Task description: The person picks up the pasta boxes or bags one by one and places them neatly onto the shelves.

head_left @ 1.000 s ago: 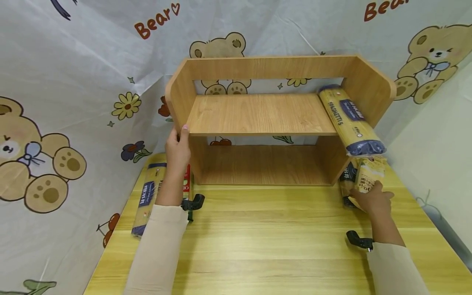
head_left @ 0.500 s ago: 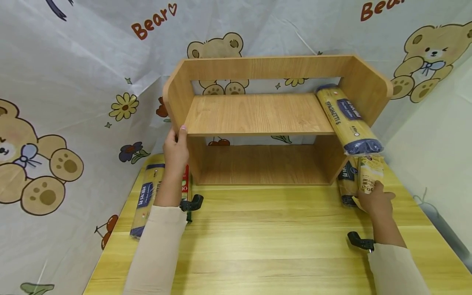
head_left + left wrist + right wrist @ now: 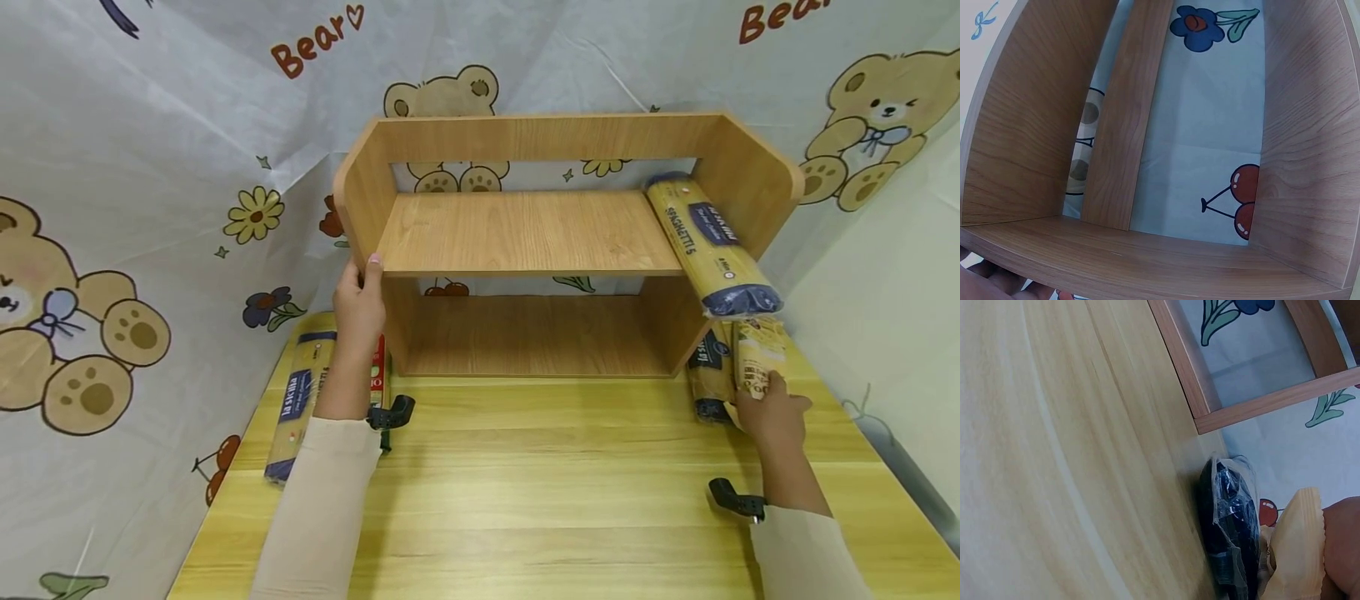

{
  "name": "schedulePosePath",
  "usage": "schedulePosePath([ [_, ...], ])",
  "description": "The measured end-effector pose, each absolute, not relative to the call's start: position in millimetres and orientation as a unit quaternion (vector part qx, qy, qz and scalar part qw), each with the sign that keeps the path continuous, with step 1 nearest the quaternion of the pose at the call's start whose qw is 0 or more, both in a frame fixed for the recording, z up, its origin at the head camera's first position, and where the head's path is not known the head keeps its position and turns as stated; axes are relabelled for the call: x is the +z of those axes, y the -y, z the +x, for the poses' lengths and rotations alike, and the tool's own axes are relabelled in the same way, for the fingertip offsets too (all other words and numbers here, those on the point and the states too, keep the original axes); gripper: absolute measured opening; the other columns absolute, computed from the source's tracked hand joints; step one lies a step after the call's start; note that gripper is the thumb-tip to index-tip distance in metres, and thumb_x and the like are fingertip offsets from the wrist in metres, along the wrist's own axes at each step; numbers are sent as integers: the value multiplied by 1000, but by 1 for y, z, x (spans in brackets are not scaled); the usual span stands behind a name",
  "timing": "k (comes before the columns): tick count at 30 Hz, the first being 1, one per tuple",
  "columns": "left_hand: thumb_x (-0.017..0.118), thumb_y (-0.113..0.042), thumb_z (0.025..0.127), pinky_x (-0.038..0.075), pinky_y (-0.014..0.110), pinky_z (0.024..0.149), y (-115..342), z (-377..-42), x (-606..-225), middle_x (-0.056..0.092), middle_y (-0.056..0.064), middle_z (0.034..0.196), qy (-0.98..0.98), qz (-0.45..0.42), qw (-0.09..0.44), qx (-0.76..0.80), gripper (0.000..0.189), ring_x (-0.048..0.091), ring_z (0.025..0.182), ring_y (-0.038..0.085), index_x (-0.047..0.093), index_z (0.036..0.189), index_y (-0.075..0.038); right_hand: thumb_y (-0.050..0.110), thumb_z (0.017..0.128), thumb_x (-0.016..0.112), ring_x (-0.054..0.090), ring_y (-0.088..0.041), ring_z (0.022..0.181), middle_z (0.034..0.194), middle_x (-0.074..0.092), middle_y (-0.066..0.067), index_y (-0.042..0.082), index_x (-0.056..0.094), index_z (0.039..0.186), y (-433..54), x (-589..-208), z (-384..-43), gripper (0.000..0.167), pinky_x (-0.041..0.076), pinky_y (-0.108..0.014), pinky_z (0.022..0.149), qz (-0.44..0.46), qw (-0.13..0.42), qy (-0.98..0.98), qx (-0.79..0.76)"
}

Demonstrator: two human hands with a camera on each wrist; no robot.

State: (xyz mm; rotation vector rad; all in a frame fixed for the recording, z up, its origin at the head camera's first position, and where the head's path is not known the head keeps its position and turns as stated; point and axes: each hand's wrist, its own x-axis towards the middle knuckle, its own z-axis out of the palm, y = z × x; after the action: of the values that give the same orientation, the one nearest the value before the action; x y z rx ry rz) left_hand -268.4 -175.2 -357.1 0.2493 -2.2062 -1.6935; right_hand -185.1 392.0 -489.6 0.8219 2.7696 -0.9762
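Note:
A two-tier wooden shelf [image 3: 525, 237] stands on the table. My left hand [image 3: 360, 321] grips its left side panel, thumb at the front edge; in the left wrist view, fingers [image 3: 997, 278] show beneath that panel. At the shelf's right, my right hand [image 3: 774, 417] holds the near end of a yellow printed food packet [image 3: 759, 354]. The packet's crimped tan end [image 3: 1299, 550] shows beside the hand in the right wrist view. Just left of it lies a pasta bag with a dark label [image 3: 709, 371]. A yellow spaghetti pack [image 3: 705, 237] lies on the upper tier, its blue end jutting over the front.
Left of the shelf lie another spaghetti pack [image 3: 300, 408] and a red and green box [image 3: 379, 367], both partly hidden by my left arm. A bear-print cloth [image 3: 187, 108] hangs behind. The wooden table [image 3: 555, 492] extends in front, with a white wall at right.
My right hand has shifted slightly right with the yellow packet, and more of the dark-labelled pasta bag beside it shows. My left hand keeps its grip on the shelf.

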Motion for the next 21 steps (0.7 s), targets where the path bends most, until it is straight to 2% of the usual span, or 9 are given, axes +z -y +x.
schedulePosePath([
  [7,46,-56,103,37,44,119,175,-268,-358,52,8,152,775,83,175,-601,59,51,139,26,44,153,-27,34,103,35,40,-66,106,143,5,-56,-4,-1,159,-391,-486,-179,77,41,-69,82,263,21,-909,-321],
  [15,46,-57,102,37,44,119,175,-268,-359,52,7,152,778,83,178,-597,58,50,139,25,44,153,-28,35,104,39,36,-69,114,145,8,-54,-2,3,161,-386,-479,-175,76,40,-71,84,262,-25,-907,-328],
  [21,45,-57,102,37,44,119,176,-269,-359,53,7,152,779,88,177,-595,58,51,139,25,45,153,-29,32,103,41,37,-65,115,149,10,-50,4,5,162,-383,-472,-174,75,40,-67,78,261,-53,-904,-335],
])
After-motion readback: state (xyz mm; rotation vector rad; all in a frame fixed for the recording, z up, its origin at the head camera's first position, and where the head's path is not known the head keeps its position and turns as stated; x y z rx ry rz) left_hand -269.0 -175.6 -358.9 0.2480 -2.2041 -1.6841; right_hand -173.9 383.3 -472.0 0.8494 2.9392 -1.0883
